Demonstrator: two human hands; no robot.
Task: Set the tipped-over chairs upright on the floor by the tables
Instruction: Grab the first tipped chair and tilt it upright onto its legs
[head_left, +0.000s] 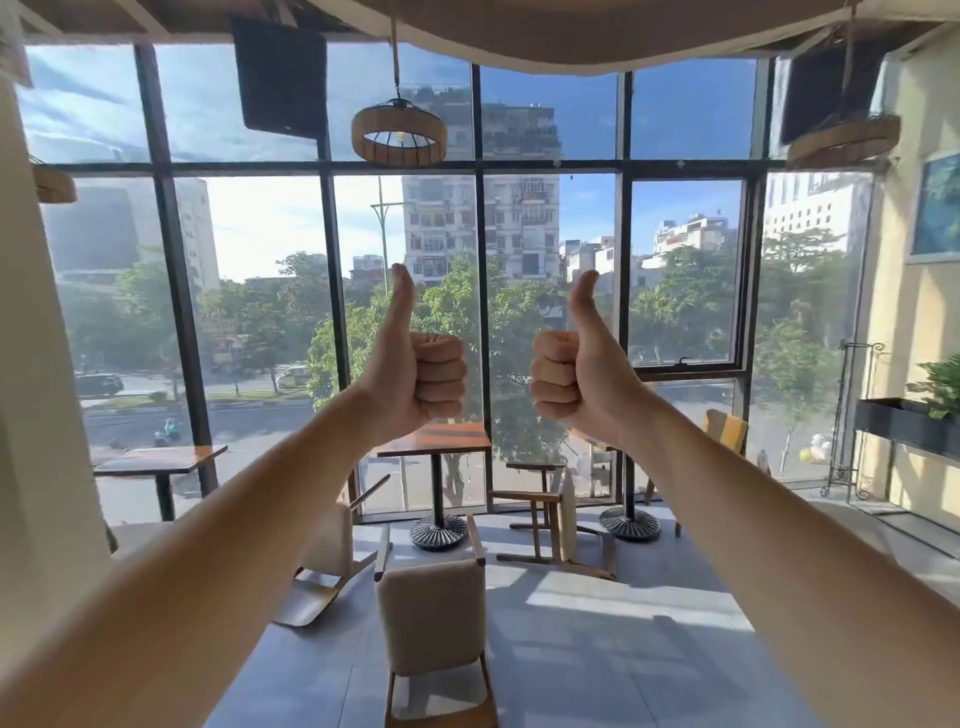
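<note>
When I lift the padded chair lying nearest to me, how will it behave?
The nearest chair looks rigid: wooden frame, firm padded back. Probably moderately light, given its thin legs. Once set upright it may wobble a little. Both hands, left and right, hold nothing.

Bright daylight through the window wall (478, 260), floor sun patches, fisheye-bent edges

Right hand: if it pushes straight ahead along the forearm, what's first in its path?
Probably the window glass straight ahead of the right hand. The tables and tipped chairs sit lower in the frame, so the way looks free until then; depth is unclear.
</note>
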